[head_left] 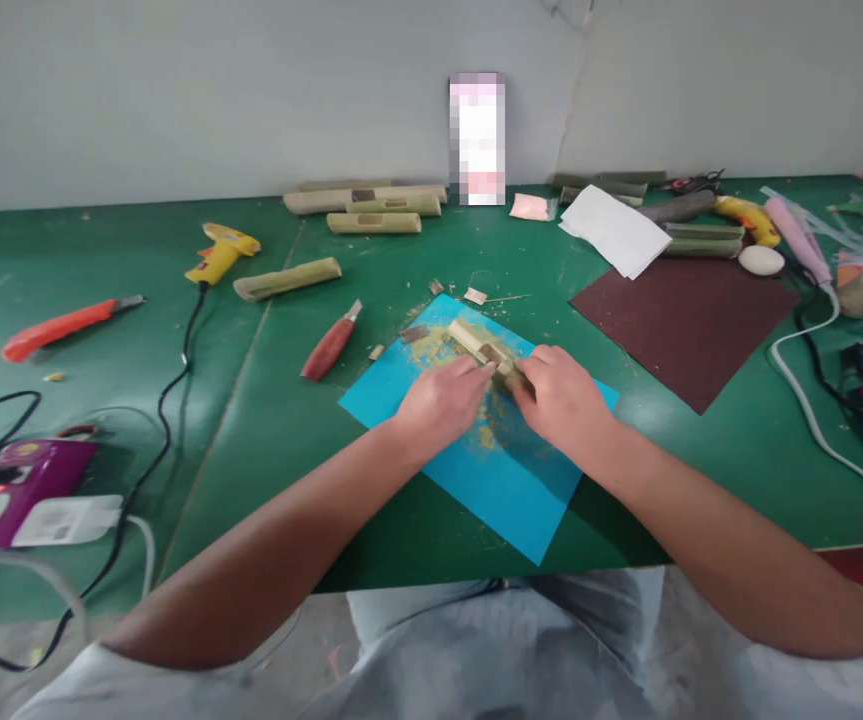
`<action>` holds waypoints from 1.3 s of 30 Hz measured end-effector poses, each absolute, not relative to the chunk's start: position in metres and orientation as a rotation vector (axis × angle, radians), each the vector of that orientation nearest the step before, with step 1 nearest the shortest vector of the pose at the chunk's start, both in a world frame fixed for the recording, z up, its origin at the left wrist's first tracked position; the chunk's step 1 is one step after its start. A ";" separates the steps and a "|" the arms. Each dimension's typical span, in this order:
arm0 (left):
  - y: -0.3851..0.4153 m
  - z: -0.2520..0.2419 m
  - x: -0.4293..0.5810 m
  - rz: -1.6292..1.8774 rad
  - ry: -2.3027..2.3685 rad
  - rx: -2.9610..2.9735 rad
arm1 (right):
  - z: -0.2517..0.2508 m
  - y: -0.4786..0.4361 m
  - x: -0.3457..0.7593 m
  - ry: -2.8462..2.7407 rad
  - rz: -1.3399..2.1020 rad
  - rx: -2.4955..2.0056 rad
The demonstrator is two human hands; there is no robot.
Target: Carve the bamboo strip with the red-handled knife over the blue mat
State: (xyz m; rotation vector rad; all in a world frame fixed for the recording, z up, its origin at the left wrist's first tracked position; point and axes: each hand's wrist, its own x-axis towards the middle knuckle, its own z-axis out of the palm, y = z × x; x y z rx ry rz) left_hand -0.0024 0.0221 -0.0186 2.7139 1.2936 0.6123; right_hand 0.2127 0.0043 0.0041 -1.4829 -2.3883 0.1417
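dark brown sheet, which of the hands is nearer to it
Right. The right hand is just left of the dark brown sheet and a little closer to the person, not touching it; the left hand is farther left, beyond the right one.

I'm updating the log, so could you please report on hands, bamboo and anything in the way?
Right hand grips bamboo tube; left hand at its opening. Tube over blue sheet. Dust on sheet; red-handled knife lies apart.
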 end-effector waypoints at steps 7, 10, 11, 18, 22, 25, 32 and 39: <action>0.020 -0.015 -0.003 0.588 1.309 2.735 | 0.008 0.004 0.213 -2.423 0.167 -1.520; 0.019 -0.014 -0.002 0.580 1.374 2.738 | 0.008 0.004 0.213 -2.423 0.178 -1.516; 0.018 -0.013 -0.002 0.549 1.380 2.751 | 0.008 0.003 0.213 -2.422 0.178 -1.511; 0.018 -0.009 -0.001 0.517 1.354 2.775 | 0.006 0.003 0.213 -2.413 0.162 -1.465; 0.019 -0.013 -0.002 0.566 1.350 2.794 | 0.005 0.004 0.214 -2.399 0.158 -1.453; 0.019 -0.015 -0.003 0.574 1.324 2.818 | 0.005 0.004 0.215 -2.398 0.162 -1.459; 0.020 -0.015 -0.004 0.606 1.292 2.758 | 0.006 0.005 0.214 -2.412 0.158 -1.475; 0.021 -0.015 -0.004 0.601 1.236 2.691 | 0.004 0.005 0.215 -2.403 0.163 -1.456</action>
